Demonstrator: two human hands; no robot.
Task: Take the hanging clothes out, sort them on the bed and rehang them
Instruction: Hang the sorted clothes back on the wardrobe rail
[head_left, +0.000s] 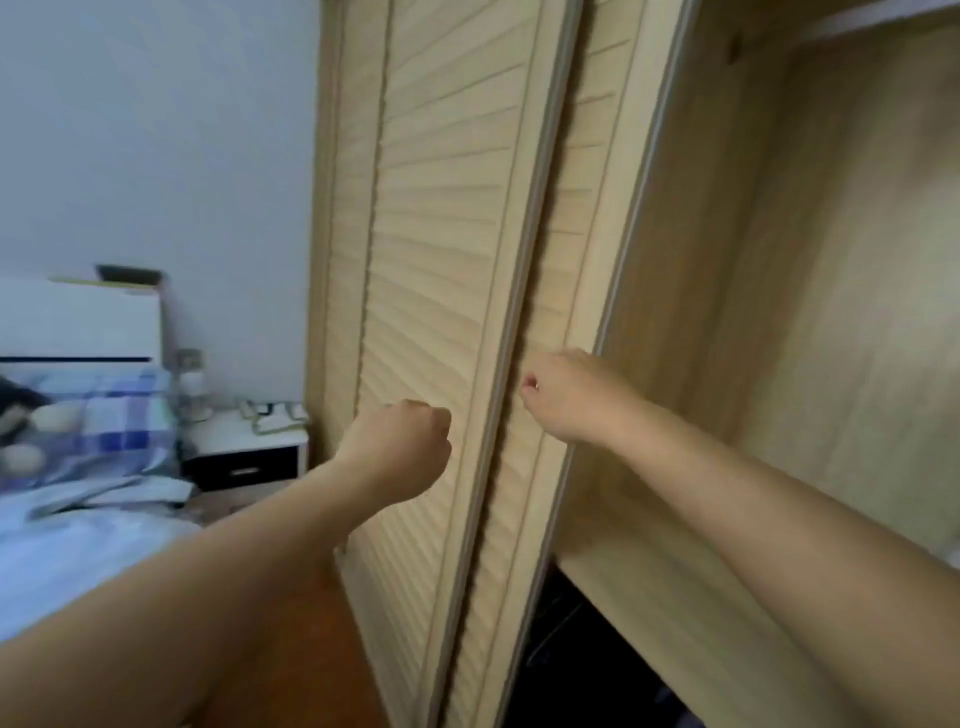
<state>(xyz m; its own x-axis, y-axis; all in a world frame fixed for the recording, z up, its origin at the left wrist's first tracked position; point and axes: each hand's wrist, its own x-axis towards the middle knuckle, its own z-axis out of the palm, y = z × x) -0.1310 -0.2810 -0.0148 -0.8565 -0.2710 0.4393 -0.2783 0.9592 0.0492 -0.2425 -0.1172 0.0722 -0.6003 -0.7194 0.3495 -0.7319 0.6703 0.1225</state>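
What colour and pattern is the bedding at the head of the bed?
Blue, purple and white checks on the bedding, shown only in the head view and somewhat blurred.

The wardrobe doors (447, 218) are pale matt wood with ribbed slats, edged in dull metal. The bed (78, 545) carries soft checked cloth; the floor (311, 649) is glossy reddish wood.

Both bare arms reach out in front, up and forward. The left hand (400, 447) is curled into a fist with its back toward us, and its grip holds nothing we can see. The right hand (563, 397) is higher, fingers curled too, and what they hold is hidden.
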